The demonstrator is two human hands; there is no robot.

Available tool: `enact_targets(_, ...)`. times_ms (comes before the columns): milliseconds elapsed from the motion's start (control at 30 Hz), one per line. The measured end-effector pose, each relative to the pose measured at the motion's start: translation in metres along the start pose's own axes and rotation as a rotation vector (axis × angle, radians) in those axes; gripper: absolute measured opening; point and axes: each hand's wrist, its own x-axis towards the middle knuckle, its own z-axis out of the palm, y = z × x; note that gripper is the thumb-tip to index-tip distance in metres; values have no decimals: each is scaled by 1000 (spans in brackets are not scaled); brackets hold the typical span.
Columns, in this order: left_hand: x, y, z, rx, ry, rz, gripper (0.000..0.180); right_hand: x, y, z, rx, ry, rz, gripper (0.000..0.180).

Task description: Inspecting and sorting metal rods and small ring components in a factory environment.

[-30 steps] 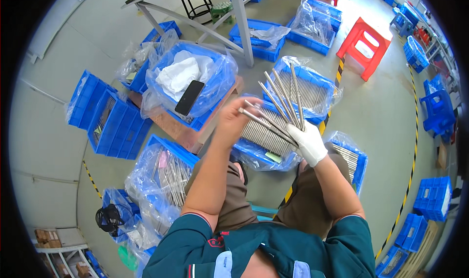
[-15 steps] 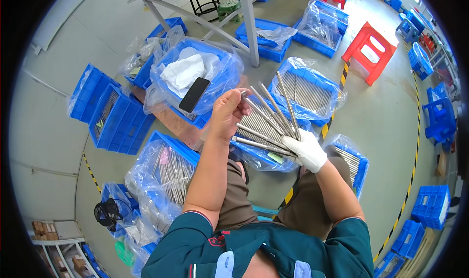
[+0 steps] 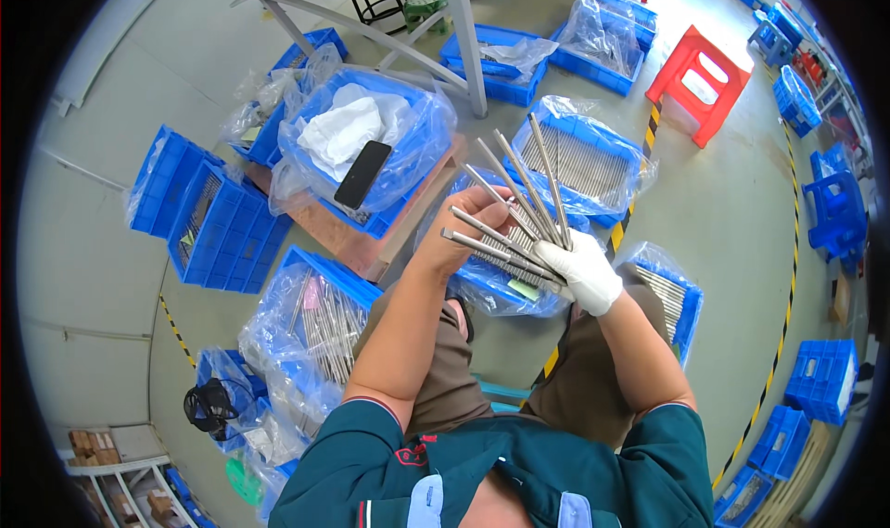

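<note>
In the head view, we see a white-gloved right hand (image 3: 586, 273) closed firmly around the gathered ends of slim silver metal rods (image 3: 549, 181), which fan out above a film-lined blue plastic crate (image 3: 505, 302). The glove hides their lower ends, and rods and hands cover much of that crate's middle. The bare left hand (image 3: 464, 222) has its fingers bent in among the fan, partly behind the rods; we cannot tell whether they pinch one. Half a second ago, we saw this hand higher, by the rod tips; now it sits further in. We make out a pale green slip (image 3: 523, 289) at the crate's near edge, and red lettering on the dark green shirt (image 3: 519, 468), too small to read.
</note>
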Motion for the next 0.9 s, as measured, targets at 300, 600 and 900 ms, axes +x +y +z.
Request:
enact_targets(300,3,26,-27,23,162,270,35,-9,-9,1,-58,-59,109,20)
enact_targets(600,0,21,-19,-137,147,168,42,-8,-3,9,-129,3,129,31)
enact_targets(900,0,20,-25,-170,0,304,50,-11,-4,9,15,-119,236,33)
